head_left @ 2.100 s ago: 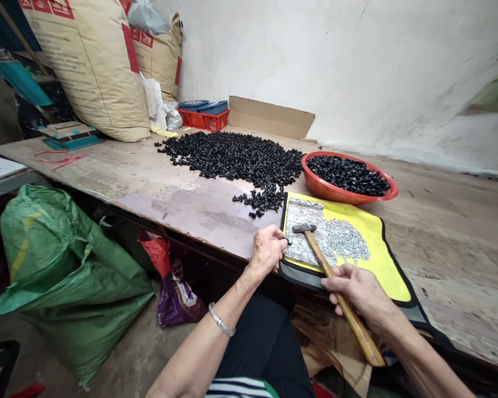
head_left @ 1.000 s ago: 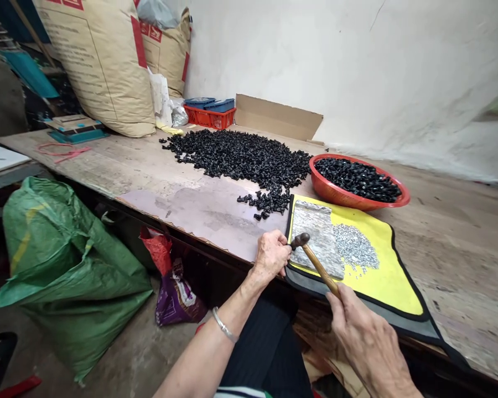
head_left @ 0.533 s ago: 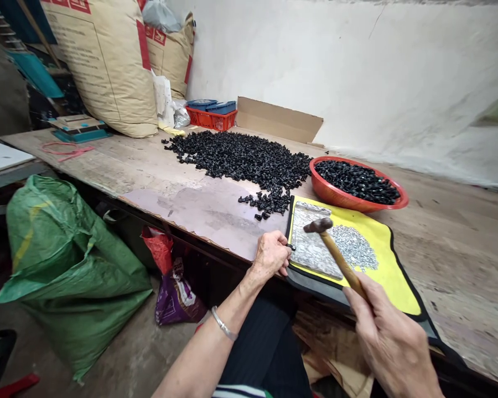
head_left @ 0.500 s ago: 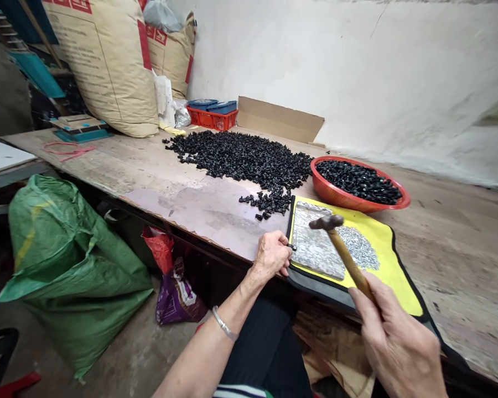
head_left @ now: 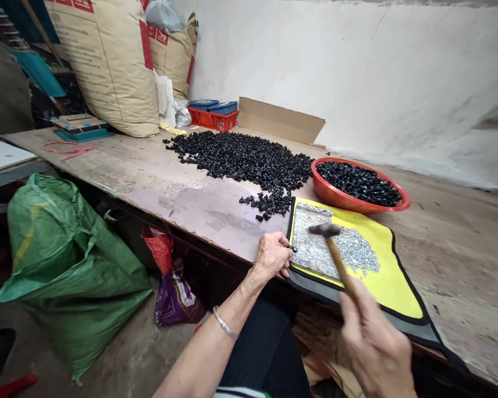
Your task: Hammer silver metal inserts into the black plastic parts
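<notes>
My left hand (head_left: 273, 254) is closed on a small black plastic part (head_left: 292, 249), holding it at the left edge of a grey stone slab (head_left: 315, 243). My right hand (head_left: 375, 337) grips the wooden handle of a hammer (head_left: 324, 229), whose slightly blurred head hangs over the slab. Under the slab lies a yellow mat (head_left: 394, 282) with black edging. Beside the slab, on the mat, is a heap of small silvery metal pieces (head_left: 359, 251).
A large pile of black parts (head_left: 244, 157) spreads across the wooden table (head_left: 149, 160). More fill a red bowl (head_left: 327, 190) behind the mat. Paper sacks (head_left: 103, 66), a red basket (head_left: 216, 120) and a cardboard strip (head_left: 280, 119) stand farther back. A green sack (head_left: 74, 265) sits on the floor.
My right hand has moved left and slightly down with the hammer, and the hammer head is a little lower over the slab. The left hand stays in place with the black part.
</notes>
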The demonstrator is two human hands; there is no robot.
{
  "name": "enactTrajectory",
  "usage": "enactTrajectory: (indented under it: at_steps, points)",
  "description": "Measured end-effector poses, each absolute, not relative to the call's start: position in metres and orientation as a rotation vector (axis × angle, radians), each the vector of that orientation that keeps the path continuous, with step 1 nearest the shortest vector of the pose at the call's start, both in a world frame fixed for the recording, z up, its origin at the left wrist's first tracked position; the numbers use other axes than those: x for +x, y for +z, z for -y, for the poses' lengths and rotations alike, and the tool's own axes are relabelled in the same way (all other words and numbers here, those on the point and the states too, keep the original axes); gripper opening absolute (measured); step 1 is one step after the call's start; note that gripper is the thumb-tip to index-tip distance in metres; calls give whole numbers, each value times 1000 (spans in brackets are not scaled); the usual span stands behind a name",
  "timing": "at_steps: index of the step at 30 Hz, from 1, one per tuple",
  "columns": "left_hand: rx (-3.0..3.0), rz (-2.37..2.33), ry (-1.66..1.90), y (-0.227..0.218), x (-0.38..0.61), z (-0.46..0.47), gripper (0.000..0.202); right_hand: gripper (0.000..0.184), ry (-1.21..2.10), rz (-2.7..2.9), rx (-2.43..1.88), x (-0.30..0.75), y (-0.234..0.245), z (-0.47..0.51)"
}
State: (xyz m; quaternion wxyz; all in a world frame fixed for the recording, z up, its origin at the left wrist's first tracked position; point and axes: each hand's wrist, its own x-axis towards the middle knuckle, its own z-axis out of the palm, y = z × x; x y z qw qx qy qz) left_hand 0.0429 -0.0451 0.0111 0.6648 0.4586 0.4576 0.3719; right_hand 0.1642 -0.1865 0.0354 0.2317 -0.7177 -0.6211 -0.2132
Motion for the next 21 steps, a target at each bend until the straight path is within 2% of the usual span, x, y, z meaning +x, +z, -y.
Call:
enactTrajectory:
  at_steps: [4,8,13,17,21]
  points:
    - [1031,-1017,848,11,43,45,14,35,-554,1844,-2145,166,27,187]
    - [1030,-1015,846,10,43,44,14,38,-646,1654,-1977,168,29,187]
    - [1015,-1022,853,9,44,44,15,32,-655,1865,-2043,163,30,186]
    - [1031,-1025,847,8,44,44,14,36,-746,1704,-1956,159,27,189]
    - [1019,-1033,854,7,44,43,14,35,-540,1726,-2172,156,19,188]
